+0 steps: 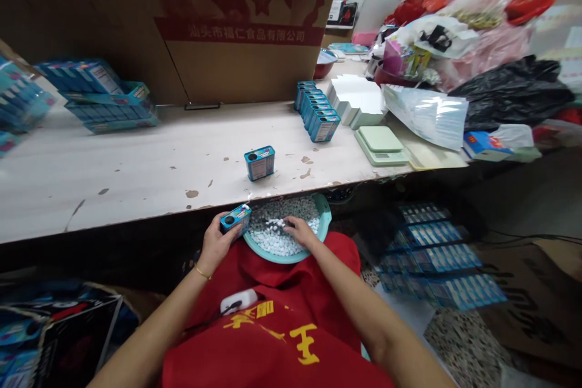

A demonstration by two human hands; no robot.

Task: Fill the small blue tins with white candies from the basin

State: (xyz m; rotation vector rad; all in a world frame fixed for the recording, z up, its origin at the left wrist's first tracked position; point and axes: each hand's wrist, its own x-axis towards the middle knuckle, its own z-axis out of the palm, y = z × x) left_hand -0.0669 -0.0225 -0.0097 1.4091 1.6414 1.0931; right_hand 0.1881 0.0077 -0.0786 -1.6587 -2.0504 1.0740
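My left hand [215, 244] is closed round a small blue box [237, 217], held at the left rim of a teal bowl [324, 218] on my lap. The bowl is full of small white pellets [277, 242]. My right hand [297, 230] rests in the pellets with its fingers curled together; whether it holds any I cannot make out. A second small blue box [259, 162] stands upright on the white table [136, 163], just above the bowl.
A row of blue boxes [317, 112] stands at the table's right beside white cartons [357, 100] and a pale green scale [381, 144]. Stacked blue trays [107, 100] sit at the left. A big cardboard box [236, 24] stands behind. Bags [477, 42] are piled at the right.
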